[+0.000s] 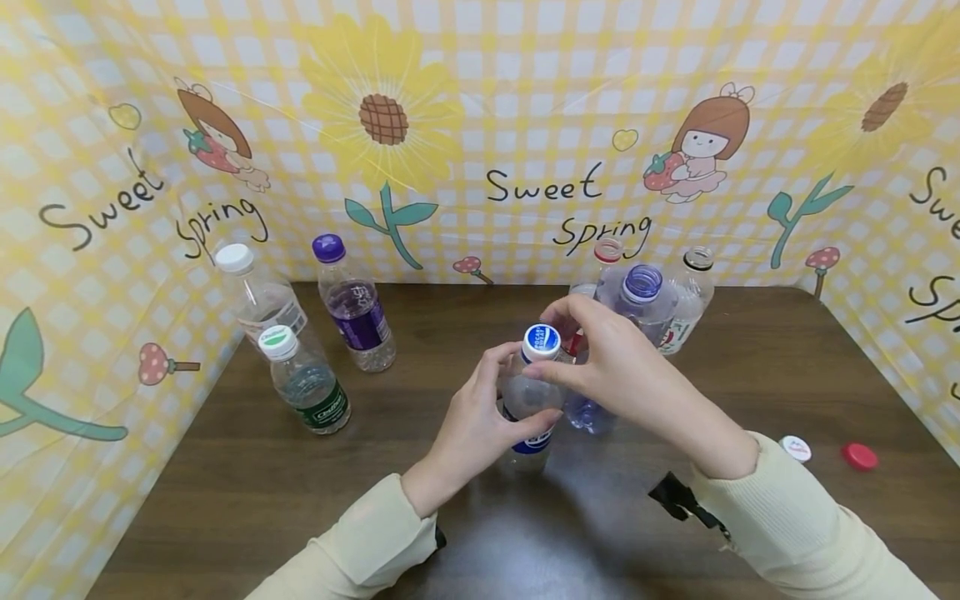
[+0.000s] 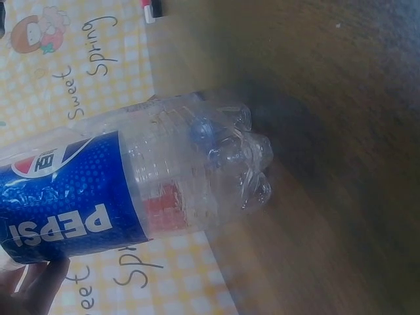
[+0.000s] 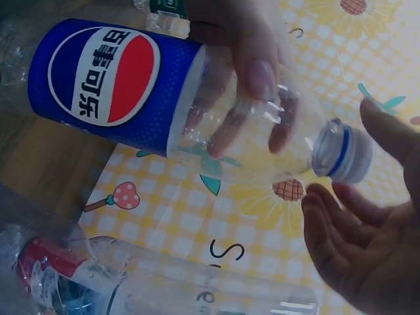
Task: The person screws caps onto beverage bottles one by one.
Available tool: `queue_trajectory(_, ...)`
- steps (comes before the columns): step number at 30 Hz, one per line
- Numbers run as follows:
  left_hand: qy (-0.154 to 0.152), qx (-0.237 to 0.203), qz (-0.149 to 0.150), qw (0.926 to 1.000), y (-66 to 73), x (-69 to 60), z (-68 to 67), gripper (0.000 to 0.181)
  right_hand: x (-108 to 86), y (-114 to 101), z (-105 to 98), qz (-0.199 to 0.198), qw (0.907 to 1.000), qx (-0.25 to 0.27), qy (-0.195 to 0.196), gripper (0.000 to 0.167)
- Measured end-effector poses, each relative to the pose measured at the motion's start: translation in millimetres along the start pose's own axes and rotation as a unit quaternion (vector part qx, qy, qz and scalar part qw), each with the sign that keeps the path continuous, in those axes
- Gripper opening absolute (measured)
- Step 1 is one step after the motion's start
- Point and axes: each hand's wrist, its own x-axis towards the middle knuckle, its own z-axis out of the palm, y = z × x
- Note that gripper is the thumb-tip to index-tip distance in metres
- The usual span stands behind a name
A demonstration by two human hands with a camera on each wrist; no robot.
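Note:
A clear plastic soda bottle (image 1: 528, 398) with a blue Pepsi label (image 3: 105, 82) stands upright near the middle of the table. My left hand (image 1: 476, 421) grips it around the shoulder, thumb on the near side and fingers behind. On its neck sits a white cap (image 1: 542, 342) with a blue printed top. My right hand (image 1: 618, 362) is at the cap, thumb on one side and fingers on the other. In the right wrist view, a small gap shows between the right fingers (image 3: 321, 210) and the cap. The left wrist view shows the bottle's lower body (image 2: 177, 170).
Capped bottles stand at left: a tall white-capped bottle (image 1: 262, 300), a purple-capped bottle (image 1: 358, 321) and a green-label bottle (image 1: 318, 398). Uncapped bottles, including one with a purple neck (image 1: 642, 285), stand behind my right hand. A white cap (image 1: 796, 449) and red cap (image 1: 859, 457) lie at right.

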Motion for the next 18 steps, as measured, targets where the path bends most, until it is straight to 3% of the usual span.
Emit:
queue_trajectory(7,0.000,-0.006,-0.002,1.0000,0.1,-0.2,-0.5,0.077,-4.2,6.8,-8.3,-0.082,0.9964,0.013,-0.016,0.044)
queue_trajectory(18,-0.007,-0.010,-0.007,0.9999,-0.2,-1.1,-0.8,0.078,-2.0,3.0,-8.2,-0.053,0.9984,0.013,-0.010,0.032)
